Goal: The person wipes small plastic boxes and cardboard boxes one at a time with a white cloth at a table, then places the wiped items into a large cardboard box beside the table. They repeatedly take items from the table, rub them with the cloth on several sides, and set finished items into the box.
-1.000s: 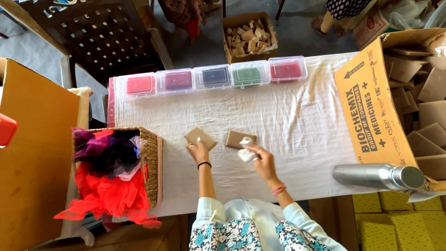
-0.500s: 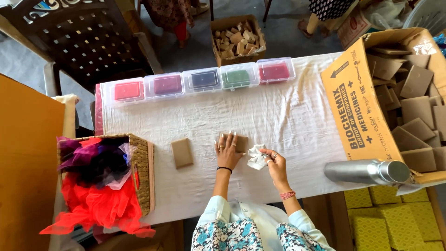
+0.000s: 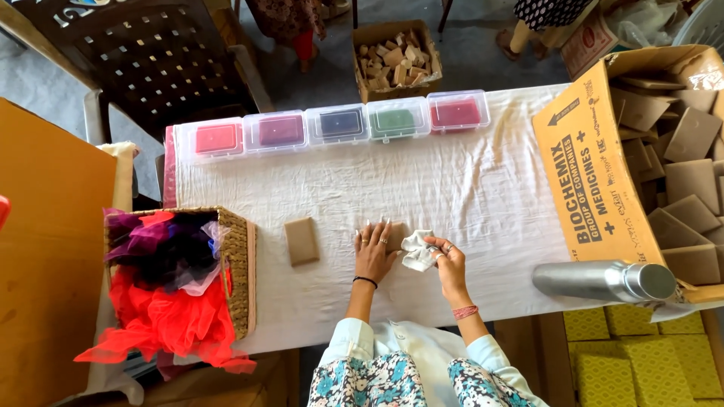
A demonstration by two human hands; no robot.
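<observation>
My left hand lies flat, fingers spread, on a small brown block on the white cloth-covered table. Just to its right, my right hand pinches a crumpled white cloth against the block's edge. A second brown block rests alone on the cloth to the left of my hands.
Several clear lidded boxes with coloured pads line the far edge. A wicker basket of red and purple netting sits left. A steel bottle lies at right beside an open carton of brown blocks. Another box of pieces stands on the floor.
My left hand left the first block on the cloth and came down flat on the second block. My right hand brought the white cloth to that block.
</observation>
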